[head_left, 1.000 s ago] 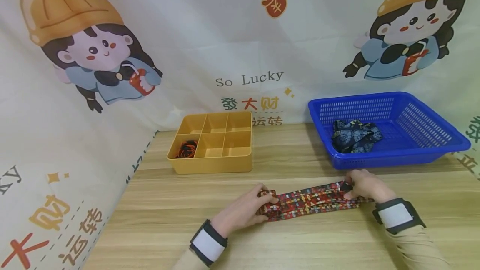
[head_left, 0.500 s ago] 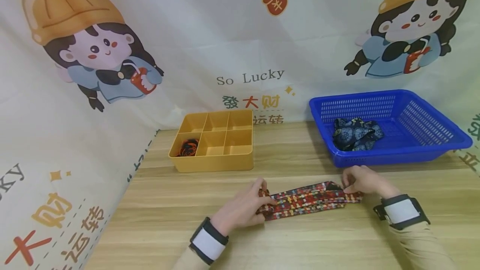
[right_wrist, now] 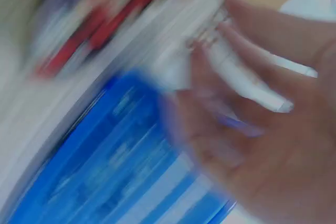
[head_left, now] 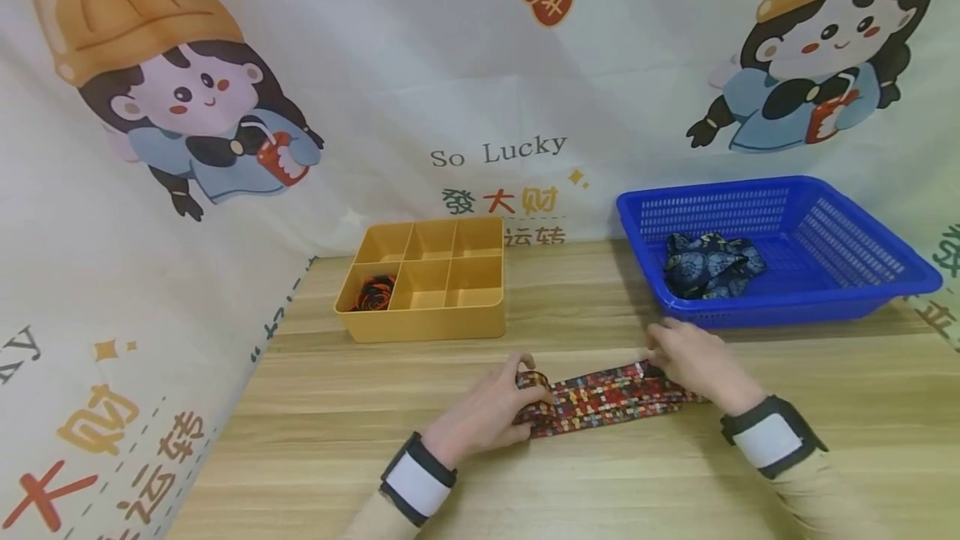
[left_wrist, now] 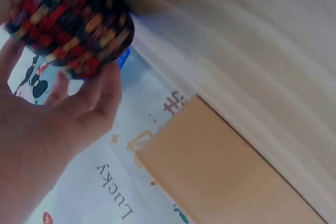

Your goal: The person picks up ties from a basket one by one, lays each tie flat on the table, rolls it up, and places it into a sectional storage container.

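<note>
A red, yellow and black patterned cloth strip (head_left: 611,394) lies lengthwise on the table, its left end wound into a roll. My left hand (head_left: 483,408) grips that roll between thumb and fingers; the left wrist view shows the rolled cloth (left_wrist: 73,27) in its fingertips. Over the strip's right part is my right hand (head_left: 697,361), covering some of it. In the blurred right wrist view, this hand's fingers (right_wrist: 210,124) are loosely bent with no cloth between them, and the patterned cloth (right_wrist: 105,30) appears apart from them.
A yellow divided box (head_left: 427,326) stands behind to the left, with a black-and-orange coil (head_left: 374,294) in its front-left compartment. At the back right, a blue basket (head_left: 847,307) contains a dark blue patterned cloth (head_left: 705,267). Printed fabric (head_left: 375,82) hangs behind the table.
The strip's flat part has shortened, its right end shifting left. My right hand has moved left along it and now sits over the cloth. My left hand stays at the roll.
</note>
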Demonstrator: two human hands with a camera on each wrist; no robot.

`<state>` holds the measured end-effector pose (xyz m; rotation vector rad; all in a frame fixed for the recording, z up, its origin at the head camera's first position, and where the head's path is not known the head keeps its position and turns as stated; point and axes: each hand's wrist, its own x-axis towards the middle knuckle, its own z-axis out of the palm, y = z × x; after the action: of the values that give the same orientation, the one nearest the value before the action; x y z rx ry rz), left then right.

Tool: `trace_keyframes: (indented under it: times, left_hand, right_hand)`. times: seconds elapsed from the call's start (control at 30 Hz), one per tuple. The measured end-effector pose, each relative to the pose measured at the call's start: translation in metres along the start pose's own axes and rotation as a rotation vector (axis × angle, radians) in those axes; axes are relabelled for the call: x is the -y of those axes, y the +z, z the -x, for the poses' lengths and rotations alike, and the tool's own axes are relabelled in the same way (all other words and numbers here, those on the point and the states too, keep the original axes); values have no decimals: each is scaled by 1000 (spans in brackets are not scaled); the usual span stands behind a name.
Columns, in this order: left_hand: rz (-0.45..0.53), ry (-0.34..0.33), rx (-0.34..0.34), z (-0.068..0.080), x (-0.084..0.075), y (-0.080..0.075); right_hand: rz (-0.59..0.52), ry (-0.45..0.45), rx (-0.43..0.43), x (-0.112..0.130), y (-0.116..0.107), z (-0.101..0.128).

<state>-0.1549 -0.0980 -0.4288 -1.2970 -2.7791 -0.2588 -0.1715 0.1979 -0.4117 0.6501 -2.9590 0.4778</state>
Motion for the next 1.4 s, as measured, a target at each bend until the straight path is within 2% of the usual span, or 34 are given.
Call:
trace_keyframes:
  times: [0.07,0.1,0.2,0.3,0.43,0.53,0.8,1.07,1.27,1.4]
  left_hand:
    - [16,-3,-7,-1,-1,1]
    - [16,2,-16,-2,-2,2]
    - [-5,20,-39,-3,-4,3]
    - [-26,40,-55,-2,-4,5]
    - [-17,37,-58,0,-4,5]
    - [0,33,-44,1,-3,5]
    - [4,54,-1,1,-1,-2]
    - [74,25,-52,-2,-2,-2]
    - [153,54,-44,-2,-2,-1]
    - [119,74,-63,-1,-3,-3]
  right_hand:
    - [6,-145,-129,24,11,-4]
    - [-19,-218,-160,36,17,-6]
    - [-92,-384,-159,66,34,-7]
    - [-95,-460,-148,84,49,-6]
    - [-65,-454,-193,92,59,-8]
    - [-82,-426,-194,92,59,-9]
    - [-217,-304,-17,89,44,-9]
    - [-299,-229,103,76,31,-9]
    - [-260,-267,90,75,30,-8]
    - [-268,-283,98,79,36,-8]
